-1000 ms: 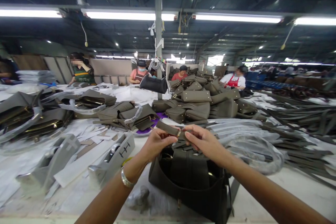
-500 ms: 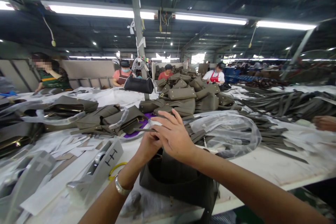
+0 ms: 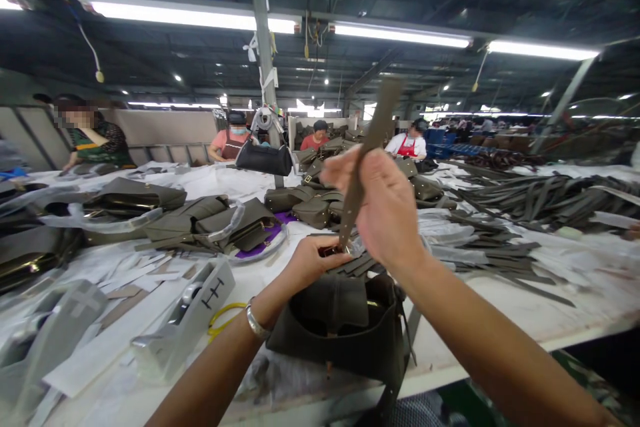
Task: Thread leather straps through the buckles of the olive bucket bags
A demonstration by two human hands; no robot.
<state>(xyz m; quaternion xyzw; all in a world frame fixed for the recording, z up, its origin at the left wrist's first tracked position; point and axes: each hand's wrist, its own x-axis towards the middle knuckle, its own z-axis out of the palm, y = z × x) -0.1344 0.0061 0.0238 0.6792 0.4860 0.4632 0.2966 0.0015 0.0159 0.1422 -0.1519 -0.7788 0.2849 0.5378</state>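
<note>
Strap [image 3: 380,119] swung upright — your right hand [image 3: 389,210] clamps it, left hand [image 3: 310,261] pinches fitting [image 3: 331,251] below — likely the focus now.

We see a flat olive-brown leather strap [image 3: 354,197] held up, slightly blurred, its upper end leaning toward one o'clock, its lower toward seven. At its six o'clock, our dark olive handbag [image 3: 340,350] sits open-mouthed.

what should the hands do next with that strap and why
Perhaps draw the strap gently upward with the right hand while the left hand braces its lower end: the right hand holds the strap raised and tilted, and its lower end reaches down to the left hand's pinched thumb and fingers.
</note>
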